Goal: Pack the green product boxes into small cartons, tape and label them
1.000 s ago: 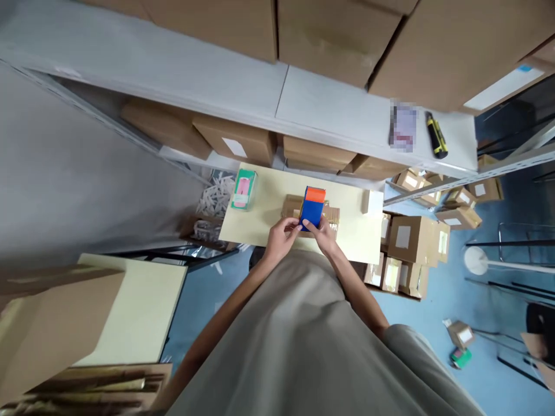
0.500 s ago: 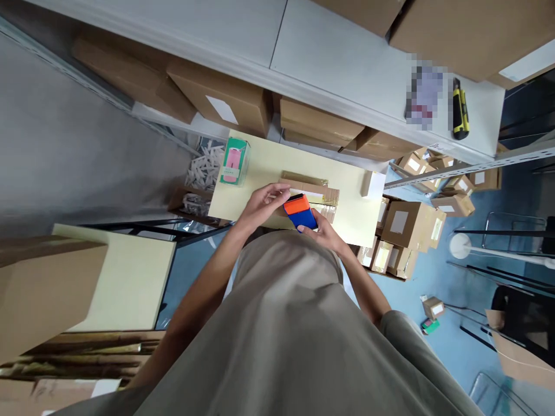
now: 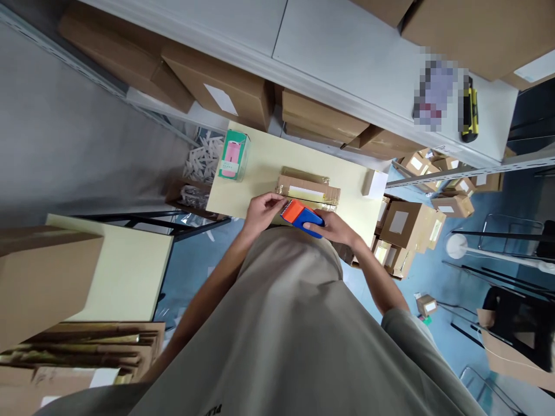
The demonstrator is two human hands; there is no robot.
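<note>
My right hand is wrapped round the blue body of an orange and blue tape dispenser, its thumb lying across the side. A dark toothed edge on the orange end points towards my left hand. The thumb and fingertips of that hand are pinched together right beside the teeth; what they hold, if anything, is too small to make out. Just behind the dispenser, a cardboard box with shiny tape and a pale label lies on the cream table, partly hidden by the dispenser and my hands.
On the table stand a green box with a pink picture at left and a small white box at right. A grey shelf with a yellow and black utility knife runs behind. Stacked cartons sit on the floor at right.
The tape dispenser has turned so its toothed orange end points left. My right hand has shifted slightly right with it, and my left fingertips have dropped nearer its teeth.
</note>
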